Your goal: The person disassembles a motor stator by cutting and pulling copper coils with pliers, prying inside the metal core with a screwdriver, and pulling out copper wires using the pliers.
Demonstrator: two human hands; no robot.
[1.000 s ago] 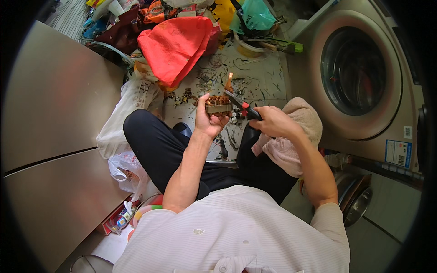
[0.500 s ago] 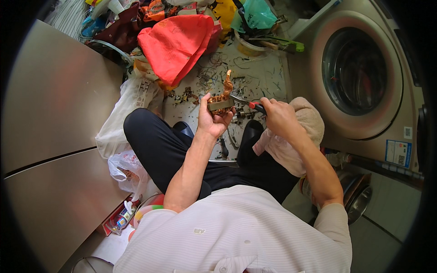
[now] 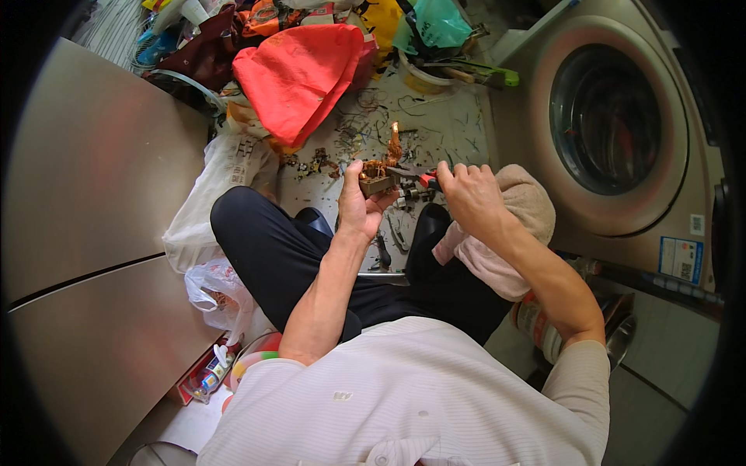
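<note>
Between my knees, my left hand [image 3: 362, 203] grips a squarish motor core [image 3: 377, 183] wound with copper wire, its thumb along the left side. A bundle of copper wire [image 3: 394, 144] stands up from the core's far right corner. My right hand [image 3: 472, 194] is closed round the red and black handles of a pair of pliers [image 3: 426, 179]. The metal jaws [image 3: 402, 170] reach left to the copper at the core's right side. Whether they pinch the wire is too small to tell. A beige towel [image 3: 497, 256] lies over my right knee, under my right forearm.
Wire scraps and metal bits [image 3: 373, 116] litter the floor ahead. Beyond lie a red bag [image 3: 299, 78] and a tub [image 3: 423, 78]. A washing machine [image 3: 536, 147] stands at the right, a metallic cabinet [image 3: 109, 155] at the left. White plastic bags [image 3: 210, 202] sit beside my left knee.
The core has tilted and shifted slightly right in my left hand. My right hand and the pliers have turned a little, with the right elbow moving outward. The upright copper bundle has shifted slightly right.
</note>
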